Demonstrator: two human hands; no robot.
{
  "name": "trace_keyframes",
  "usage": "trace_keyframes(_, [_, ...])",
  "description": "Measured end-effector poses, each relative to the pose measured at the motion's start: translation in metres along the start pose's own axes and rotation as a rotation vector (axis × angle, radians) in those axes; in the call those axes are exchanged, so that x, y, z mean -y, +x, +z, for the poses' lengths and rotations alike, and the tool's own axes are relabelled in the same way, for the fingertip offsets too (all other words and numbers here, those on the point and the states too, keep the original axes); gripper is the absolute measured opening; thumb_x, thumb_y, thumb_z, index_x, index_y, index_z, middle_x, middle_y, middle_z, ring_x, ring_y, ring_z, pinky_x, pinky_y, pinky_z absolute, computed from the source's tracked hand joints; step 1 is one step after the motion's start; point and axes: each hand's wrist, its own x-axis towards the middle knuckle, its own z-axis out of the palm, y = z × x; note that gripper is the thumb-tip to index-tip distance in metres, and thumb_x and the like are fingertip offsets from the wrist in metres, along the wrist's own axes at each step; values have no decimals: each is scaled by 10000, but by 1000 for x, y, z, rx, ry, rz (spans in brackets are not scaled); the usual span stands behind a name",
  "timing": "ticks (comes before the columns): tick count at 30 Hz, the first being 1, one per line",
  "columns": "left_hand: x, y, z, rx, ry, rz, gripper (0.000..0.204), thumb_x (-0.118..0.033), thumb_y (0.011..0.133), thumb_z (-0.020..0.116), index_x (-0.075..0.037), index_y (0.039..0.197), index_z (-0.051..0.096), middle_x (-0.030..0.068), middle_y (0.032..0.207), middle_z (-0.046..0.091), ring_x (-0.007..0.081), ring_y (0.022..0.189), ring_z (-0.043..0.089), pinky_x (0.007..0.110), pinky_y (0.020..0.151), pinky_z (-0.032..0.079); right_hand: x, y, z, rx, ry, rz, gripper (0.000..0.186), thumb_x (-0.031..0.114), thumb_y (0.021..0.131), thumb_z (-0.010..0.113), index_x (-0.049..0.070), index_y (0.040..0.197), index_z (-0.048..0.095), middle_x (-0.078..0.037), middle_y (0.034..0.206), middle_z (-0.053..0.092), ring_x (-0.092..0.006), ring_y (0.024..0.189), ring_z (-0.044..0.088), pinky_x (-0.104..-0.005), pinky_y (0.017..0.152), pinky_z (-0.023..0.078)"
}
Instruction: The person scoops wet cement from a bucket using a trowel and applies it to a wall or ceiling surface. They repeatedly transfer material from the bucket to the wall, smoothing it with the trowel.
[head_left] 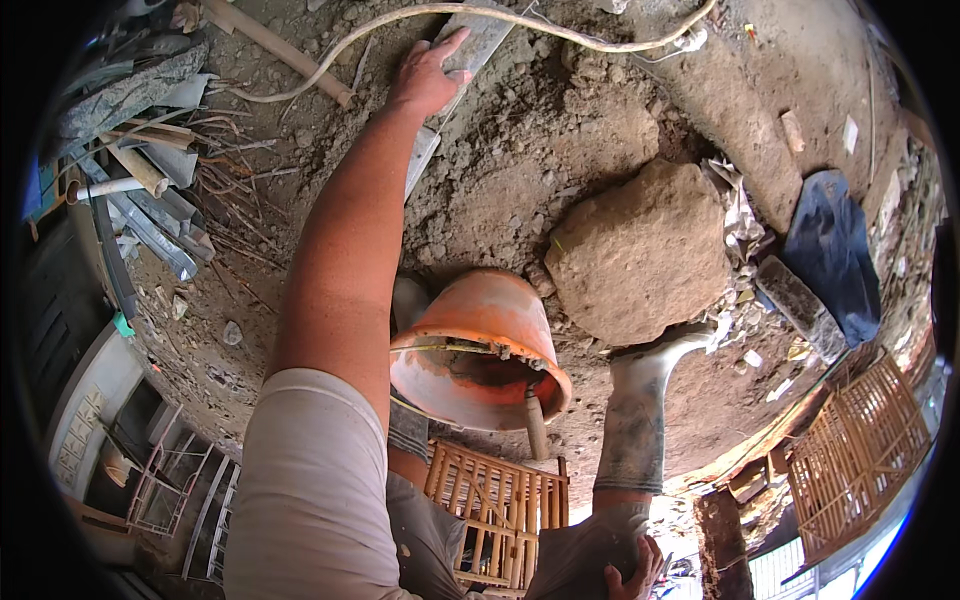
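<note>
My left hand (428, 78) reaches up and rests on a long grey board (470, 40), its fingers spread. A shorter grey piece (422, 155) lies below it along the same line, partly behind my arm. My right hand (632, 572) rests on my right leg at the bottom, fingers apart and partly hidden. An orange bucket (480, 310) lies tipped between my booted legs, with a wooden handle (536, 420) at its mouth. My right boot (635, 410) is against a large flat stone (640, 250); the left one is mostly hidden.
Scrap wood and metal (150, 150) pile at the left, with a pale cord (600, 42) across the top. A dark cloth (830, 250) and a block (800, 308) lie right of the stone. Bamboo racks (860, 450) are at lower right and behind the bucket (495, 500).
</note>
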Motion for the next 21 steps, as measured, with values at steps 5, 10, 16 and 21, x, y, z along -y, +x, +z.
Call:
trace_keyframes(5, [1,7,0,-42,84,56,655,-415,919,625,-439,1494,313,150,1355,488,347,1289,473,450,1081,398,6,4,-5,2,-26,1,691,401,873,654,68,1437,433,-208,1420,429,-412,1290,378,-547,1065,290])
trace_keyframes(10, [-12,24,1,42,220,-4,634,-439,941,586,-429,1504,295,160,1390,462,349,1312,451,446,1095,380,16,11,-17,29,-31,6,705,425,870,648,65,1436,431,-208,1400,446,-408,1274,388,-547,1058,288])
trace_keyframes(16, [-5,30,1,50,154,8,611,-432,937,597,-400,1492,345,166,1384,473,348,1306,455,439,1099,375,22,17,-24,63,-32,19,708,418,858,652,73,1436,433,-202,1391,454,-407,1273,388,-552,1062,280])
trace_keyframes(21, [-18,25,-3,80,169,-28,591,-417,936,602,-361,1483,384,165,1374,486,337,1295,471,433,1091,384,24,18,-25,92,-56,70,723,344,816,697,80,1435,429,-201,1396,452,-407,1282,381,-562,1068,272])
